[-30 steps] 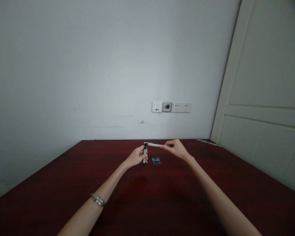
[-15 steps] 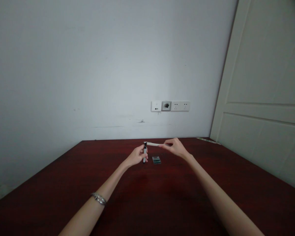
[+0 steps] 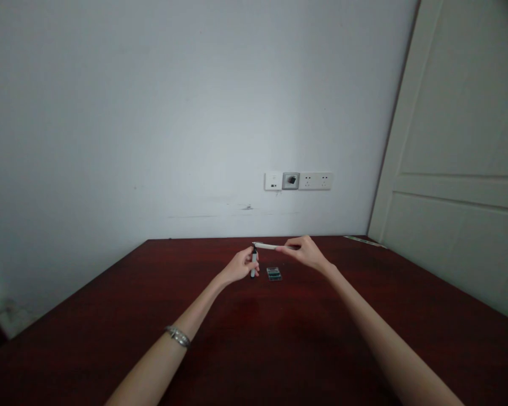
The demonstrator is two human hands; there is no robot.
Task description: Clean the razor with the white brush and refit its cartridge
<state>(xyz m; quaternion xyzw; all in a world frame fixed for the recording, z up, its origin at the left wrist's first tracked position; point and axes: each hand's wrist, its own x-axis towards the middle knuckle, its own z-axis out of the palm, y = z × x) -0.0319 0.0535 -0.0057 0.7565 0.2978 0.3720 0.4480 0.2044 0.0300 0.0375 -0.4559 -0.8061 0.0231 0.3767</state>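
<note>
My left hand (image 3: 239,265) is closed around a slim grey tool with a black top and black bottom end (image 3: 254,265), held upright; its exact kind is too small to tell. My right hand (image 3: 305,250) pinches a thin white stick-like tool (image 3: 266,246), held nearly level. The left end of that white tool meets the black top of the grey one, or lies right beside it; I cannot tell which. Just below and between the hands, a small flat clear packet with dark green parts (image 3: 274,274) lies on the table.
The dark red wooden table (image 3: 245,349) reaches back to a white wall with a row of sockets (image 3: 298,181). A thin pale strip (image 3: 364,241) lies at its far right edge, near a white panelled door (image 3: 457,225). A silver bracelet (image 3: 178,336) circles my left forearm.
The whole view has shifted slightly, so everything appears a little further right. Both hands keep their hold, and the two tools stay together at their tips.
</note>
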